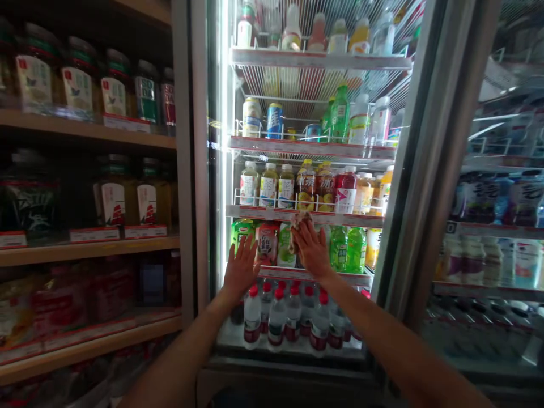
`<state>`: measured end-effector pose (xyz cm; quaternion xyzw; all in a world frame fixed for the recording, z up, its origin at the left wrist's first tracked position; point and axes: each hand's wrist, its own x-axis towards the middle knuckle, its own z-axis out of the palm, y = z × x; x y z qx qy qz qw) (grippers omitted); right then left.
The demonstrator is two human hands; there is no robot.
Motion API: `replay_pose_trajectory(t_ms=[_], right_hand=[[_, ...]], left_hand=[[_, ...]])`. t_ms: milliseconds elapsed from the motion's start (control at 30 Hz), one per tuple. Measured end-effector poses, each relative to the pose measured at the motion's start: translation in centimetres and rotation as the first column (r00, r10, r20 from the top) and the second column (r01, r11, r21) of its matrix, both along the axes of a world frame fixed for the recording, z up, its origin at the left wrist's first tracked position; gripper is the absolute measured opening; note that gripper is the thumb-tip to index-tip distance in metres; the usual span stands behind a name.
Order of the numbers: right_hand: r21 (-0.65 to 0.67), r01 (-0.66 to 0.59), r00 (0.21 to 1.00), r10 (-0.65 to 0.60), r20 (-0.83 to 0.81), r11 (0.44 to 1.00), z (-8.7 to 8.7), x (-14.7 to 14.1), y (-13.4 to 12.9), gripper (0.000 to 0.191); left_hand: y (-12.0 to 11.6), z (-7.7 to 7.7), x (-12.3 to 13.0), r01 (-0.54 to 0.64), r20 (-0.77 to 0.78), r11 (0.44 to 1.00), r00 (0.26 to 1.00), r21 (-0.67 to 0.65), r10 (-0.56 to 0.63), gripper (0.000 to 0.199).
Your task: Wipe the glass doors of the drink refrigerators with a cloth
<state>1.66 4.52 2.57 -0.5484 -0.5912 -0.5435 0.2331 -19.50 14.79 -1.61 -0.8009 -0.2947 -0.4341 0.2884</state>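
Note:
A lit drinks fridge stands ahead behind a glass door [293, 309]. My right hand [312, 249] presses a crumpled, light brownish cloth [301, 221] near the glass, in front of the price strip [246, 212] under the tea bottles. To its left my left hand [242, 266] is raised with its fingers spread and nothing in it, before the green and dark red bottles of the lower shelf. Whether its palm touches the glass I cannot tell. Below both hands stand several clear bottles with red caps [278, 317].
Wooden shelves [89, 246] with bottles and price tags run along the left. A metal door frame [442, 170] rises at the right, and beyond it is another fridge section with dark-labelled bottles [480, 195].

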Motion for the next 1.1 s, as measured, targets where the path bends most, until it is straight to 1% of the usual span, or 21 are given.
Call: replay_pose_trajectory(t_ms=[133,167,200,233,267,367,400,433,467,500,600,633,667,700,733,833,867,900,933,967,1100], right_hand=[[-0.146,-0.065,0.983,0.088,0.162,0.987,-4.3,-1.3,-0.3,0.046],[-0.173,-0.072,0.976,0.105,0.189,0.982,-5.0,-1.5,-0.3,0.046],[-0.190,-0.076,0.973,0.114,0.202,0.979,-5.2,-1.8,-0.2,0.045],[-0.193,-0.076,0.973,0.115,0.199,0.978,-4.9,-2.0,0.0,0.045],[-0.184,-0.074,0.978,0.108,0.181,0.980,-4.2,-2.2,0.3,0.045],[-0.101,-0.063,0.993,0.072,0.088,0.993,-0.9,-3.0,1.8,0.046],[-0.072,-0.058,0.996,0.063,0.061,0.996,-0.1,-3.3,2.2,0.047],[-0.057,-0.057,0.997,0.059,0.046,0.997,0.1,-3.6,2.5,0.047],[-0.063,-0.060,0.997,0.063,0.047,0.996,-0.1,-4.0,2.7,0.048],[-0.087,-0.070,0.995,0.075,0.063,0.994,-0.7,-4.3,2.7,0.048],[-0.204,-0.113,0.978,0.146,0.152,0.972,-3.5,-5.2,2.4,0.048],[-0.233,-0.125,0.970,0.168,0.175,0.965,-4.1,-5.5,2.4,0.047],[-0.250,-0.133,0.965,0.183,0.190,0.959,-4.3,-5.7,2.5,0.047],[-0.249,-0.136,0.964,0.187,0.191,0.959,-3.9,-6.0,2.8,0.047],[-0.232,-0.136,0.968,0.179,0.176,0.963,-3.1,-6.2,3.2,0.047],[-0.145,-0.126,0.985,0.140,0.096,0.981,0.3,-7.3,4.9,0.048],[-0.126,-0.127,0.987,0.137,0.080,0.984,1.1,-7.6,5.3,0.048],[-0.123,-0.130,0.987,0.139,0.074,0.984,1.4,-7.9,5.7,0.048],[-0.138,-0.137,0.985,0.149,0.082,0.981,1.3,-8.2,5.9,0.049],[-0.164,-0.146,0.981,0.164,0.103,0.976,0.7,-8.5,6.0,0.049],[-0.264,-0.183,0.950,0.239,0.201,0.947,-3.2,-9.2,5.6,0.047]], left_hand=[[0.3,-0.5,-1.4,-0.038,-0.005,0.999,0.999,-0.019,0.038,0.052],[0.5,-0.5,-1.8,-0.048,-0.003,0.999,0.999,-0.022,0.048,0.053],[0.7,-0.4,-2.3,-0.057,-0.002,0.998,0.998,-0.022,0.057,0.053],[1.0,-0.2,-2.7,-0.067,0.002,0.998,0.998,-0.022,0.067,0.054],[1.2,0.0,-3.1,-0.076,0.006,0.997,0.997,-0.020,0.076,0.054],[1.7,0.5,-4.0,-0.093,0.025,0.995,0.995,-0.029,0.093,0.054],[1.8,0.6,-4.2,-0.094,0.033,0.995,0.995,-0.038,0.095,0.054],[1.8,0.7,-4.4,-0.094,0.038,0.994,0.995,-0.046,0.096,0.054],[1.8,0.7,-4.6,-0.096,0.037,0.994,0.994,-0.054,0.098,0.055],[1.8,0.6,-4.9,-0.101,0.032,0.993,0.994,-0.059,0.103,0.055],[2.0,0.2,-5.6,-0.125,0.005,0.990,0.992,-0.067,0.125,0.055],[2.2,0.1,-5.9,-0.131,0.002,0.989,0.991,-0.067,0.131,0.055],[2.4,0.0,-6.1,-0.133,0.005,0.989,0.991,-0.064,0.134,0.056],[2.6,0.0,-6.4,-0.134,0.008,0.989,0.991,-0.061,0.134,0.056],[2.8,0.0,-6.6,-0.133,0.008,0.989,0.991,-0.058,0.133,0.056],[3.2,0.3,-7.1,-0.137,-0.006,0.989,0.991,-0.055,0.137,0.055],[3.3,0.4,-7.2,-0.142,-0.009,0.988,0.990,-0.057,0.142,0.055],[3.3,0.4,-7.3,-0.147,-0.010,0.987,0.989,-0.061,0.147,0.055],[3.3,0.5,-7.4,-0.151,-0.009,0.986,0.988,-0.068,0.151,0.055],[3.3,0.4,-7.6,-0.155,-0.009,0.985,0.988,-0.074,0.154,0.055],[3.7,0.2,-8.7,-0.180,-0.006,0.980,0.984,-0.088,0.181,0.055]])
